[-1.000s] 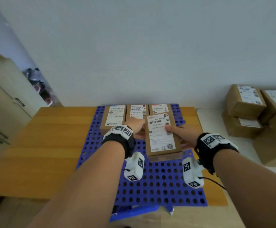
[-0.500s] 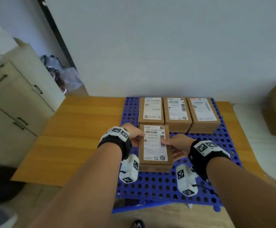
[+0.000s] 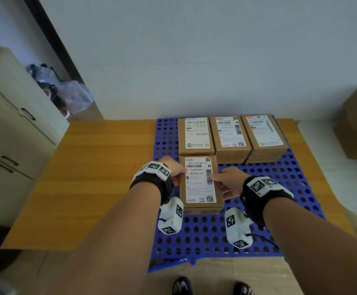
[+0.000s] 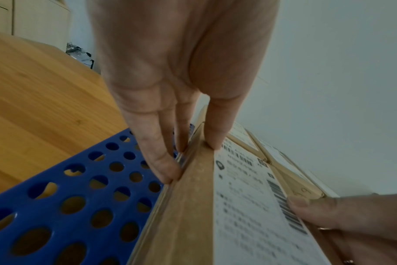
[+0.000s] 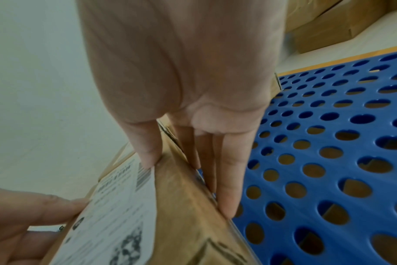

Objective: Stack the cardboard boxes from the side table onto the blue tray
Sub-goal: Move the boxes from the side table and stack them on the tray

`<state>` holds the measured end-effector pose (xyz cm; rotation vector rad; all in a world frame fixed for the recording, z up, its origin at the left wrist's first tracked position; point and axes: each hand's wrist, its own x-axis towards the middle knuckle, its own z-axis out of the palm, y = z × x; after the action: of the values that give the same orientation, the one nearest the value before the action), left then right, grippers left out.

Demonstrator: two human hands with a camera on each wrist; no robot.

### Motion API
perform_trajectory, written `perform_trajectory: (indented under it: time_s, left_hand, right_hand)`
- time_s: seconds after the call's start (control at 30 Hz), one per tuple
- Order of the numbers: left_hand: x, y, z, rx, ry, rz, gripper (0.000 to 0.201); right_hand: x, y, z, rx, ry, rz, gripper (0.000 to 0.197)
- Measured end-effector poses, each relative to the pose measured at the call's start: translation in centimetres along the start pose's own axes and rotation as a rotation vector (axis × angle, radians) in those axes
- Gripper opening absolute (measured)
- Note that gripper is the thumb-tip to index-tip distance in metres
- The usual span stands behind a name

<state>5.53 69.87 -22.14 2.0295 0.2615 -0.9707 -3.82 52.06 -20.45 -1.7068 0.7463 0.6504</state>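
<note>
A labelled cardboard box (image 3: 201,182) sits low over or on the blue perforated tray (image 3: 215,235), right in front of the left box of the back row; I cannot tell whether it touches. My left hand (image 3: 178,170) grips its left side and my right hand (image 3: 220,179) its right side. In the left wrist view the left hand (image 4: 188,154) has its thumb on the box (image 4: 238,206) top and its fingers along the side. The right hand (image 5: 188,184) pinches the box (image 5: 116,215) the same way. Three boxes (image 3: 229,137) stand side by side at the tray's back.
The tray lies on a wooden table (image 3: 92,177). More cardboard boxes (image 3: 356,128) are stacked on the white side table (image 3: 330,167) at the right. A beige cabinet (image 3: 7,135) stands to the left. The tray's right front part (image 5: 329,143) is bare.
Both hands carried the box from above the back row's middle down and leftward, to a spot in front of the row's left box. My head turned left.
</note>
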Motion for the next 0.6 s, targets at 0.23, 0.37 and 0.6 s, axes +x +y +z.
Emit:
perform_trajectory:
  time_s: [0.23,0.37,0.6]
  left_hand:
    - [-1.0,1.0,0.3,0.1,0.034,0.022,0.024]
    - [-1.9,2.0,0.4,0.272,0.169,0.028,0.02]
    - [-4.6,6.8,2.1,0.538,0.367,0.221,0.008]
  right_hand:
    - [-0.3,-0.1,0.0,-0.02,0.026,-0.036,0.031]
    - [-1.2,-0.8,-1.0,-0.358,0.14,-0.169,0.038]
    - [-3.1,-1.3,-5.3,-0.811,0.342,-0.351,0.014]
